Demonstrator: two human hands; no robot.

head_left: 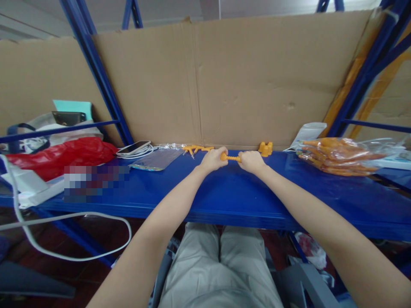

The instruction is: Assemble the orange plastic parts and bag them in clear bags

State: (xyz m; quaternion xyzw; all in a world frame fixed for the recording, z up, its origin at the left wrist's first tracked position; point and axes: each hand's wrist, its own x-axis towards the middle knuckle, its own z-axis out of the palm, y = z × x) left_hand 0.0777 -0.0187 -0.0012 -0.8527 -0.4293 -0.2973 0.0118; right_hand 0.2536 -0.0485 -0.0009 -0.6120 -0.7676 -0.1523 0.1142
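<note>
Between my hands is an orange plastic piece with a ridged, screw-like shaft (233,158) and a rounded end. My left hand (214,159) is closed around its rounded left end. Closed on the right end is my right hand (252,161), whose fingers hide that part. The piece lies level, just above the blue shelf (237,192). Behind my left hand, an orange branched plastic piece (195,149) rests near the cardboard. An orange lumpy block-like piece (265,149) stands behind my right hand.
Clear bags of long orange pieces (340,156) lie on the right. To the left are a flat plastic bag (159,158), a phone (136,147) on a white cable, and a red bag (70,156). A cardboard sheet (250,77) walls off the back, between blue posts.
</note>
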